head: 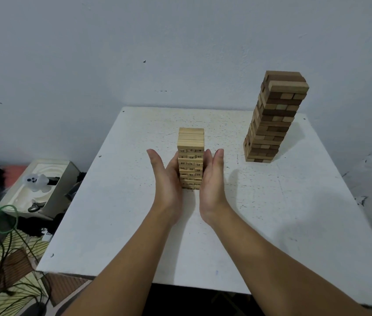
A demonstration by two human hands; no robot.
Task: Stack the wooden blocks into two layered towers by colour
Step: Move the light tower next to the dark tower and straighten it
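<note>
Pale wooden blocks form the light tower (191, 157), which stands near the middle of the white table (271, 213), its numbered block ends facing the camera. The left hand (165, 179) is pressed flat against the tower's left side and the right hand (212, 179) against its right side, palms turned inward toward each other. The fingers (155, 159) of both hands are straight and held together, pointing away from the person, so the tower sits sandwiched between two flat palms rather than being gripped by curled fingers. The tower's top few layers rise clear above the fingertips.

Far to the right on the same table stands the dark tower (274, 117), taller, built of mixed dark brown and tan blocks, well apart from the hands. Its upper layers look slightly offset from the lower ones.

Behind the table is a plain grey wall (134, 53). On the floor to the left lies an open box (41, 188) holding a small white ghost figure (35, 180), with a green cable (0, 217) and dark cables tangled nearby.
</note>
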